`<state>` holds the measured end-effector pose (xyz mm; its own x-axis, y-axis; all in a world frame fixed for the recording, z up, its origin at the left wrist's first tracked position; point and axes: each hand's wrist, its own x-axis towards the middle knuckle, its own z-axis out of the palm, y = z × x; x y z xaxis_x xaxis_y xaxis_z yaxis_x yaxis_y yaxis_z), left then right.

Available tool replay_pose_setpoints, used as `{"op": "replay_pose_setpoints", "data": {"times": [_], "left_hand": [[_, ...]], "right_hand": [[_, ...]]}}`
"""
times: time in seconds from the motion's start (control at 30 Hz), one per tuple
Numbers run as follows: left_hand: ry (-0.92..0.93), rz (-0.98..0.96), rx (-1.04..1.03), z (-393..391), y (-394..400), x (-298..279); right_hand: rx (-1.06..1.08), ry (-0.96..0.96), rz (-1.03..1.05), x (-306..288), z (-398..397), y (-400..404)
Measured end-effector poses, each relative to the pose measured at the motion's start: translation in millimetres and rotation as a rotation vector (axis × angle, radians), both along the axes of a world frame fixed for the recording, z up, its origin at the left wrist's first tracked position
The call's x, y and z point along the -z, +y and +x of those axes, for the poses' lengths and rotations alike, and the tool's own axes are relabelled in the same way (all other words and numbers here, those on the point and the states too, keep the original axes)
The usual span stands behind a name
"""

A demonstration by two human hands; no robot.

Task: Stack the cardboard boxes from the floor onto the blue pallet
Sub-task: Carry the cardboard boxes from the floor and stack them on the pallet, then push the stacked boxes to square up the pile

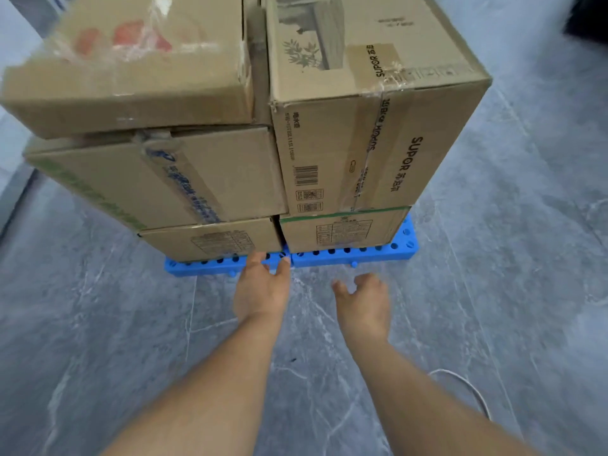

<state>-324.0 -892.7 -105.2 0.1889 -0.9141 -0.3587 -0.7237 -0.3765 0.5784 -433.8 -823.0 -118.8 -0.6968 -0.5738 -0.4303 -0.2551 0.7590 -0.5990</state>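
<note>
Several cardboard boxes stand stacked on the blue pallet (355,256), whose perforated front edge shows beneath them. Two low boxes form the bottom layer, left (210,240) and right (342,230). A tall SUPOR box (368,126) sits on the right one. On the left, a taped box (158,176) carries a top box (131,64) with clear film on it. My left hand (261,287) reaches to the pallet's front edge, fingers loose, holding nothing. My right hand (363,302) hovers over the floor just in front of the pallet, fingers relaxed and empty.
Grey marble-patterned floor tiles (493,258) spread all around the pallet. A thin white cord (470,390) lies on the floor at the lower right. A dark object (589,18) sits at the top right corner. No box shows on the visible floor.
</note>
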Motion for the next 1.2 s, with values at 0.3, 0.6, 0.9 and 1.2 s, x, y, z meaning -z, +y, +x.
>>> {"op": "replay_pose_setpoints", "data": {"times": [0.3,0.6,0.9,1.2], "left_hand": [[-0.01,-0.002,0.098,19,58,-137],[0.029,-0.096,0.286,9,91,-330],[-0.024,-0.224,0.402,-55,116,-484],[0.019,-0.255,0.351,-160,145,-559]], "right_hand": [[-0.019,0.052,0.051,-150,20,55],[0.045,0.126,0.03,-345,2,93],[0.017,0.259,-0.011,-490,-50,126],[-0.016,0.382,-0.076,-574,-158,141]]}}
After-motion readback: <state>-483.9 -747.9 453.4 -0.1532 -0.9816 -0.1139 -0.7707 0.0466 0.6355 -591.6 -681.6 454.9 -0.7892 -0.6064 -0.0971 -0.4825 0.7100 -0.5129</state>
